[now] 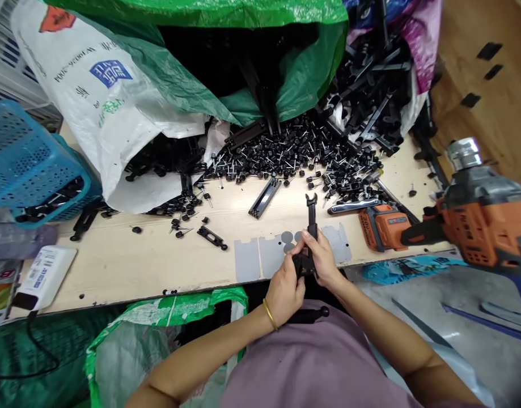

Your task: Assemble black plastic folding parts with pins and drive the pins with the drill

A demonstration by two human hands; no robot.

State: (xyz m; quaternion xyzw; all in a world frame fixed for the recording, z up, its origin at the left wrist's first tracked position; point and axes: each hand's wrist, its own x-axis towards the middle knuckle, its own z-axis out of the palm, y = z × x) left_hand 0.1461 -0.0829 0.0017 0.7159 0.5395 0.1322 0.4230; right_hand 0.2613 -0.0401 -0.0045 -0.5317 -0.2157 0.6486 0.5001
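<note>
Over the front edge of the bench, my left hand (284,292) and my right hand (325,258) are close together, fingers closed on black plastic. A long black plastic arm with a forked tip (312,215) points away from me out of my right hand. My left hand grips a darker black plastic piece (300,263) at its lower end; whether the two are joined is hidden by my fingers. Across my lap lies a black rod with a ball end (309,315). Beyond my hands, a ribbed black channel piece (264,198) and a short black link (212,237) rest on the bench.
A heap of black knobs with metal pins (281,150) spreads along the back. Behind it stand a green bag (294,85) and a white sack (128,113) of black parts. An orange cordless power tool (477,221) is at right, a blue basket (26,153) at left.
</note>
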